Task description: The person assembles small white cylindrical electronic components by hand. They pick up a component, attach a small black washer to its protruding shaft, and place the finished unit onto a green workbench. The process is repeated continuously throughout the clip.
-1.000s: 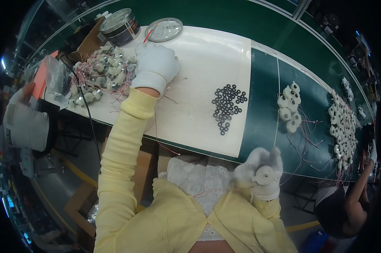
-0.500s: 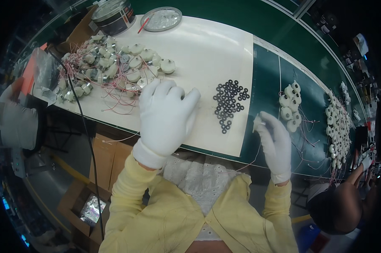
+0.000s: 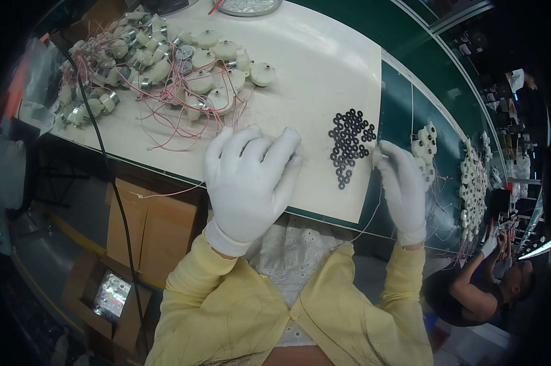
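My left hand (image 3: 248, 183), in a white glove, is over the near edge of the white table, palm down with fingers curled. A pink wire (image 3: 173, 192) comes out from beneath it and hangs past the edge; whatever the hand closes around is hidden. In front of it lies a heap of cream geared motors (image 3: 196, 79) with tangled pink wires. My right hand (image 3: 403, 192), also gloved, pinches a cream motor (image 3: 376, 160), mostly covered by the fingers, its wire trailing toward my lap. Just left of that hand lies a cluster of small black rings (image 3: 350, 141).
On the green mat (image 3: 397, 97) stand several more motors (image 3: 424, 146), with a longer row (image 3: 472, 177) farther right. A round lid (image 3: 248, 6) is at the back. A black cable (image 3: 114, 183) hangs on the left above cardboard boxes (image 3: 144, 226). A co-worker (image 3: 470, 287) sits at right.
My right hand has moved left with the motor, closer to the black rings. My left hand has drawn back a little from the motor heap. The whole view has shifted.
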`<action>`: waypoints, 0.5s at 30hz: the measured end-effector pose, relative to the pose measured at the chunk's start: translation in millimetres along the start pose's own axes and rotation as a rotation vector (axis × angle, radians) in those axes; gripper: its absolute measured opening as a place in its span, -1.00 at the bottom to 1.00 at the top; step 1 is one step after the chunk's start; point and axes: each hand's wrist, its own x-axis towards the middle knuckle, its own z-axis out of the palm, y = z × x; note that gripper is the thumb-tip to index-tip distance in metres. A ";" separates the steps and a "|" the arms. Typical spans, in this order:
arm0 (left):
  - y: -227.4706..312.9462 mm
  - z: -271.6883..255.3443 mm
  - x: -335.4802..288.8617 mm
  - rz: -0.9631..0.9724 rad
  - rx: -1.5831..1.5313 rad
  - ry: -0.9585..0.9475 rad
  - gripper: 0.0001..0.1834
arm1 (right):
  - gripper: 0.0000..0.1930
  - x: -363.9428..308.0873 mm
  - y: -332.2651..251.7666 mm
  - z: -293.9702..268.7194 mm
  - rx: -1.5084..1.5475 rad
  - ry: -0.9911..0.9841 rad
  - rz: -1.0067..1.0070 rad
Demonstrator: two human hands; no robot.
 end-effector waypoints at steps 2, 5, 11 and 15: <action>-1.1 -0.3 -0.1 -0.005 -0.006 0.001 -0.65 | -0.67 5.4 -1.0 -0.6 -0.139 -0.020 -0.095; -0.9 -0.2 -1.2 -0.018 -0.017 0.004 -0.64 | -0.64 11.6 -4.2 -0.5 -0.336 -0.042 -0.183; -1.2 -0.4 -1.4 -0.019 -0.016 -0.002 -0.61 | -0.64 19.4 -11.7 -4.3 -0.472 -0.126 -0.222; -1.7 0.0 -3.0 -0.022 -0.017 -0.007 -0.59 | -0.70 14.1 -22.4 -25.1 -0.590 -0.256 -0.325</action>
